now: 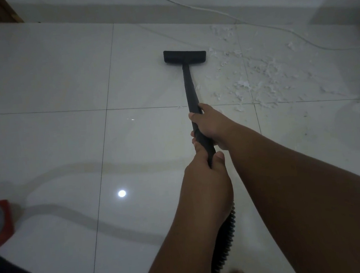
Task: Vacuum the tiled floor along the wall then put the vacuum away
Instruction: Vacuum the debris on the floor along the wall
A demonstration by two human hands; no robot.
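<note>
Vacuum wand (188,82), slim black plastic, is slanting through frame centre onto glossy white floor tiles (47,83); we are gripping it, arms outstretched, right hand (212,125) curled round it above left hand (204,172).

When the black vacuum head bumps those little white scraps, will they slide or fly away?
The small white scraps look thin and torn, so probably very light, apt to scatter. The glossy tiled floor mirrors lights, so they likely slide. The flat black vacuum head, on the black wand gripped by left hand and right hand, sits beside them.
</note>
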